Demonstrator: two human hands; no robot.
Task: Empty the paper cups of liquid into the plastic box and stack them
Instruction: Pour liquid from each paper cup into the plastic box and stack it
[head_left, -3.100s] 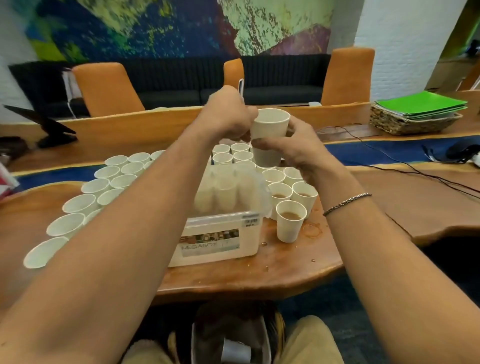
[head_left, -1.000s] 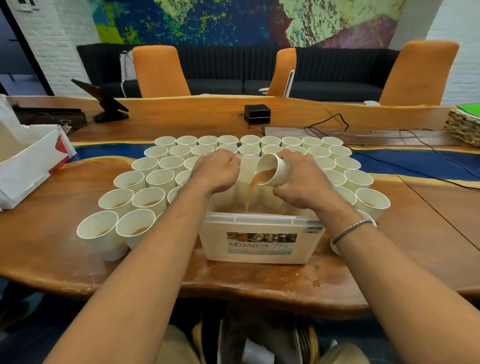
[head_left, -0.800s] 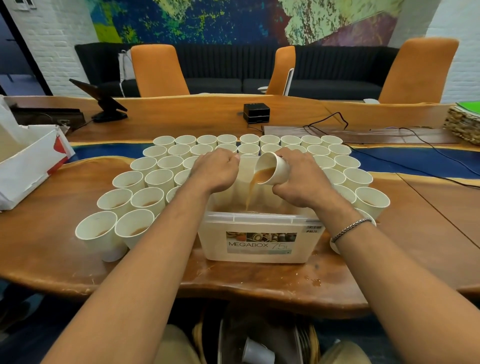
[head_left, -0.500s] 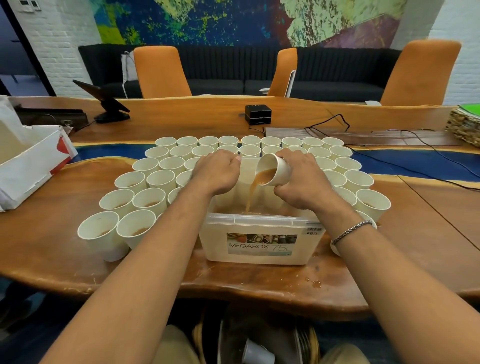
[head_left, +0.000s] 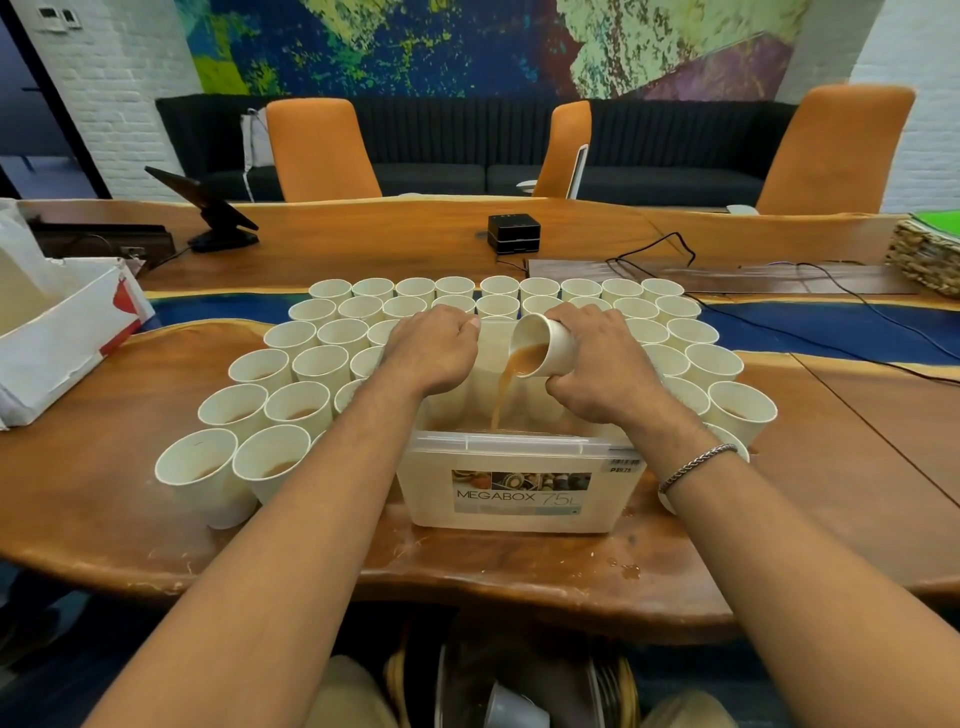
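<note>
White paper cup (head_left: 551, 347), tilted, gripped by right hand (head_left: 605, 371) above translucent plastic box (head_left: 519, 491) at its one o'clock rim, pours brown liquid (head_left: 500, 397) inside. Left hand (head_left: 434, 356): fingers curled at eleven o'clock rim; grasp indeterminate.

Cup (head_left: 550, 345): held upright and high above the box (head_left: 519, 499) 3.1 s ago, now tipped low over it in the right hand (head_left: 602, 374).
Liquid (head_left: 501, 395): now streams brown into the box.
Left hand (head_left: 431, 353): off the cup, down at the box's left side, fingers curled.
</note>
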